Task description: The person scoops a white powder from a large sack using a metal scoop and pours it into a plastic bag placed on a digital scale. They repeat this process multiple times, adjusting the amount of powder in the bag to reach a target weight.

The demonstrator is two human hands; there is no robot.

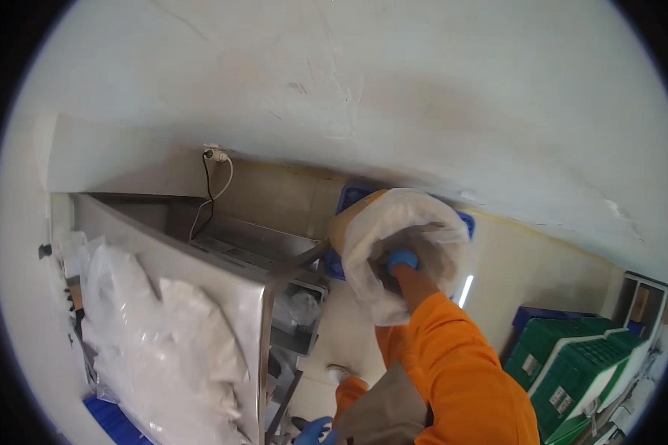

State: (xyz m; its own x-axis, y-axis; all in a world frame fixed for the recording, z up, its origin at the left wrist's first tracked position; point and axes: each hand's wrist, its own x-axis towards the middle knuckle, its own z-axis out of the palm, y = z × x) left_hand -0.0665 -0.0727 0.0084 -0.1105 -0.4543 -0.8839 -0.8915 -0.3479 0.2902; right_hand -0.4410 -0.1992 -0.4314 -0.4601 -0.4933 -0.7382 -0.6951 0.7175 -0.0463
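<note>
My right hand (403, 261), in a blue glove, reaches down into a container lined with a translucent plastic bag (412, 208). Its fingers are hidden inside, so any grip is out of sight. The liner is folded out over the rim, and a tan side of the container (352, 225) shows at the left. Underneath is a blue plastic pallet or crate (334, 264). At the bottom edge, beside a brown apron (387, 409), my blue-gloved left hand (316, 431) is partly cut off by the frame.
To the left, a stainless steel table (245, 328) holds a heap of clear plastic bags (156, 345). Grey bins (298, 334) stand beside it. Cords hang from a wall socket (216, 153). Green crates (568, 378) are at the right. A white wall (367, 94) rises behind the container.
</note>
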